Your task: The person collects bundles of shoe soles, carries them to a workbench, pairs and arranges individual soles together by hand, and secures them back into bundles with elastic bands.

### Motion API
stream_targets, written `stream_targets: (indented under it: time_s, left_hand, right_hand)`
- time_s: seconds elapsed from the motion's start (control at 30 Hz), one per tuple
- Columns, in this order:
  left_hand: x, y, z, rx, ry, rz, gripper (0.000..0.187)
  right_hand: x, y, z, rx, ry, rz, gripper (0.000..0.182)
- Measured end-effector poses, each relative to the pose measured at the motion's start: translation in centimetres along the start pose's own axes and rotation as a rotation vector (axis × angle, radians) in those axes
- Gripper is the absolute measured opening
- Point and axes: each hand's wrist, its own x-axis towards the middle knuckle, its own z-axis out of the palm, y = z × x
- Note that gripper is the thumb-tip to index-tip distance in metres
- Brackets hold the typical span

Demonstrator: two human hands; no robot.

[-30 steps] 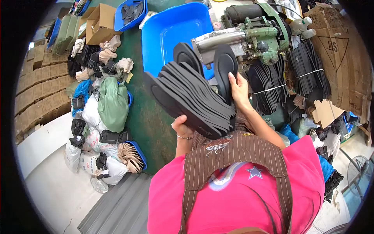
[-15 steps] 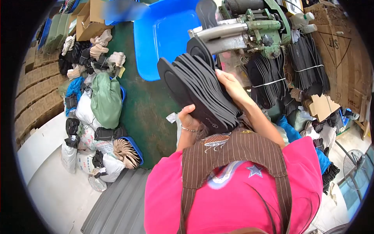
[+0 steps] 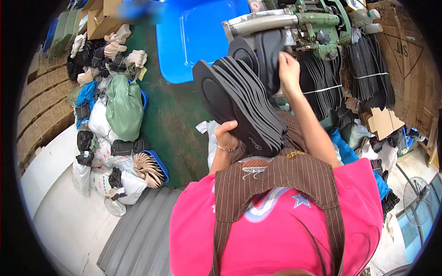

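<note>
A thick stack of black insoles (image 3: 244, 101) lies fanned and tilted over my lap, with my left hand (image 3: 226, 136) gripping its lower left side. My right hand (image 3: 289, 71) is up to the right of the stack, its fingers closed on the edge of a dark insole (image 3: 268, 57) below the metal roller. Another black insole (image 3: 242, 51) shows behind the top of the stack. The green machine (image 3: 317, 27) with its silver roller (image 3: 262, 25) stands just beyond my right hand.
A blue tub (image 3: 198, 41) is on the green table (image 3: 168, 138). Tied insole bundles (image 3: 368, 69) hang at the right beside cardboard (image 3: 410, 60). Bags (image 3: 124, 108) and bundled insoles line the left edge. A fan (image 3: 416, 193) stands at the lower right.
My right hand has left the stack's right side and moved up towards the roller, where it now holds a dark insole. My left hand stays on the stack.
</note>
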Motion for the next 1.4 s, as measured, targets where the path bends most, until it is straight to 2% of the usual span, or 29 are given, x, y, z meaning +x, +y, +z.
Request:
stream_targets:
  time_s: [0.03, 0.1, 0.17, 0.23, 0.3, 0.37, 0.43, 0.47, 0.53, 0.57, 0.6, 0.67, 0.77, 0.83, 0.87, 0.9, 0.97, 1.0, 1.03, 1.1, 1.13, 1.17, 1.23, 1.27, 1.3, 1.37, 1.4]
  left_hand:
    - [0.0, -0.2, -0.1, -0.004, 0.005, -0.006, 0.076]
    - [0.2, -0.2, 0.0, -0.002, 0.005, -0.065, 0.076]
    - [0.8, -0.3, 0.9, 0.027, 0.003, 0.01, 0.076]
    - [0.6, -0.1, 0.6, 0.028, -0.006, -0.018, 0.076]
    - [0.6, -0.1, -0.8, 0.003, 0.002, -0.049, 0.075]
    - [0.8, -0.3, -1.5, -0.027, 0.078, -0.03, 0.074]
    - [0.9, -0.5, -1.7, -0.019, 0.095, -0.024, 0.07]
    - [1.1, -0.5, -2.1, 0.017, 0.158, 0.003, 0.068]
    - [2.2, -0.1, -2.0, 0.049, 0.21, 0.041, 0.067]
    - [2.4, 0.1, -1.5, 0.04, 0.195, 0.054, 0.066]
    - [2.6, 0.3, -1.1, 0.03, 0.184, 0.066, 0.066]
    - [2.7, -0.1, -2.2, 0.022, 0.189, 0.075, 0.065]
    - [3.1, 0.1, -0.5, 0.068, 0.14, 0.133, 0.064]
    - [3.6, 0.7, -0.5, 0.005, 0.119, 0.115, 0.063]
    - [3.7, 0.8, -0.6, -0.058, 0.099, 0.096, 0.061]
    - [3.6, 0.6, -0.8, -0.059, 0.105, 0.093, 0.061]
    - [4.0, 0.8, -1.0, -0.024, 0.189, 0.117, 0.061]
    - [4.1, 0.9, -0.4, 0.002, 0.174, 0.165, 0.06]
    - [4.2, 1.0, -0.4, 0.0, 0.173, 0.167, 0.06]
    - [4.1, 1.1, -0.9, -0.025, 0.132, 0.091, 0.06]
    - [4.1, 1.1, -1.6, -0.008, 0.123, 0.072, 0.06]
    - [4.0, 1.0, -1.9, -0.008, 0.126, 0.072, 0.06]
    - [4.1, 1.0, -1.7, 0.004, 0.081, 0.068, 0.061]
    - [4.5, 0.7, -2.5, 0.004, 0.085, 0.061, 0.06]
    - [4.2, 0.5, -2.5, 0.005, 0.088, 0.053, 0.06]
    - [4.6, 0.3, -2.2, 0.018, 0.102, 0.098, 0.06]
    - [4.7, 0.3, -1.3, 0.017, 0.095, 0.145, 0.06]
  right_hand:
    - [0.7, -0.8, 0.5, 0.119, -0.073, -0.01, 0.037]
    - [-1.3, -3.3, -0.5, 0.241, -0.374, 0.272, 0.036]
    - [-4.9, -7.2, -0.8, 0.436, -0.534, 0.489, 0.029]
    - [-5.9, -4.5, -0.6, 0.499, -0.42, 0.419, 0.031]
    - [-4.0, -2.6, -1.1, 0.544, -0.207, 0.3, 0.031]
    - [-0.2, -0.2, 0.0, 0.24, -0.072, 0.177, 0.032]
    - [1.3, -1.6, 0.4, 0.157, -0.225, 0.117, 0.034]
    - [0.8, -2.0, 0.1, 0.152, -0.378, 0.104, 0.034]
    - [-3.8, -4.4, -1.2, 0.268, -0.607, 0.229, 0.035]
    - [-5.2, -4.6, -2.1, 0.221, -0.731, 0.265, 0.035]
    - [-5.7, -4.3, -2.4, 0.218, -0.737, 0.267, 0.035]
    - [-6.8, -2.8, -2.8, 0.384, -0.624, 0.353, 0.035]
    - [-5.4, -0.1, -1.5, 0.229, -0.166, 0.185, 0.029]
    - [-2.6, -1.0, -1.0, 0.047, -0.01, 0.141, 0.03]
    - [-0.9, 0.1, -0.3, 0.181, -0.052, 0.121, 0.033]
    - [0.2, -0.3, -0.4, 0.082, -0.18, 0.195, 0.035]
    - [-1.8, -3.6, -0.4, 0.102, -0.343, 0.085, 0.036]
    - [-3.4, -6.5, -1.4, 0.124, -0.505, 0.302, 0.036]
    - [-4.2, -4.6, -1.6, 0.12, -0.684, 0.157, 0.039]
    - [-5.8, -2.5, -1.7, 0.279, -0.584, 0.231, 0.039]
    - [-6.0, -2.2, -1.4, 0.133, -0.341, 0.255, 0.032]
    - [-5.1, -2.1, -1.7, 0.279, -0.309, 0.326, 0.03]
    - [-2.4, -1.9, -1.2, 0.357, -0.249, 0.318, 0.029]
    - [-1.4, -1.8, -0.9, 0.319, -0.287, 0.249, 0.03]
    - [-1.7, -4.3, -0.8, 0.385, -0.397, 0.363, 0.032]
    - [-3.9, -5.9, -1.2, 0.058, -0.512, 0.123, 0.034]
    - [-4.9, -5.9, -1.8, 0.113, -0.697, 0.187, 0.036]
